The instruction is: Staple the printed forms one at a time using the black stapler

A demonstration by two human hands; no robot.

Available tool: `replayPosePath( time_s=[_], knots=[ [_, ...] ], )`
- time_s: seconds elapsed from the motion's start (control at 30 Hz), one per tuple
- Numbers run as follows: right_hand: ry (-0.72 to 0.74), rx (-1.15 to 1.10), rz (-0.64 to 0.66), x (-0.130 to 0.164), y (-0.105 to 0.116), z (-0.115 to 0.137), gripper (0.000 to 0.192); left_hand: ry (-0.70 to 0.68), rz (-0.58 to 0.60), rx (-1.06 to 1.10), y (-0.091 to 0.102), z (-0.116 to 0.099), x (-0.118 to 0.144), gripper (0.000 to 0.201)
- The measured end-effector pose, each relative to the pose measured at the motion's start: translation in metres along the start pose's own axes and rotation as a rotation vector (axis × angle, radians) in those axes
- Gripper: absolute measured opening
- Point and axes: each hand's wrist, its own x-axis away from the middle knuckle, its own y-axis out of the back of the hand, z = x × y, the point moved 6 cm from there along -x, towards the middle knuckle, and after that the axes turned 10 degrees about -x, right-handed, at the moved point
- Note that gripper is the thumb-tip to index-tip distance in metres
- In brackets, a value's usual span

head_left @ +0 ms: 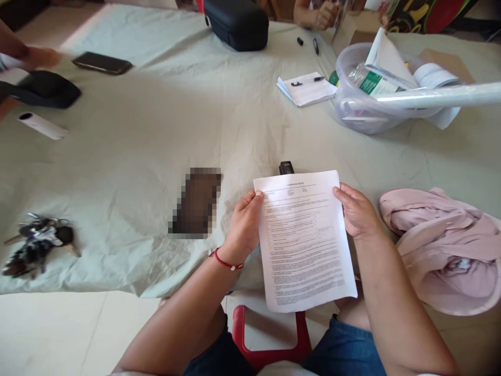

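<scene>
A printed sheet of paper (303, 245), dense with small text, is held up over the table's near edge; whether more sheets lie behind it I cannot tell. My left hand (246, 222) pinches its left edge near the upper corner, thumb in front. On the opposite edge, my right hand (357, 211) grips with the thumb on the front and the fingers behind. A small black object (286, 167) pokes out past the top of the paper, its lower part hidden. Left of my left hand lies a dark, pixelated rectangular object (197, 203).
Keys (41, 240), a phone (102, 62) and a white roll (43, 126) lie leftward on the cloth-covered table (129, 141). A black case (237, 23), paper stack (307, 91) and filled plastic basin (364, 122) stand farther back. Pink fabric (442, 245) is at right. Other people's hands (326, 14) show across.
</scene>
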Motion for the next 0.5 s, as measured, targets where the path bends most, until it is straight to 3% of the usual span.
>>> replayPosePath(
  time_s=[0.1,0.27,0.5],
  knots=[
    [0.013,0.004,-0.03,0.0,0.002,-0.002,0.047,0.013,0.055,0.078,-0.003,-0.003,0.001,0.032],
    [0.068,-0.002,-0.049,-0.001,0.004,0.003,0.044,0.137,0.327,0.058,-0.014,-0.005,0.007,0.05],
    [0.078,-0.008,-0.011,0.001,0.004,0.01,0.04,0.181,0.382,-0.073,-0.016,0.006,0.01,0.047]
  ],
)
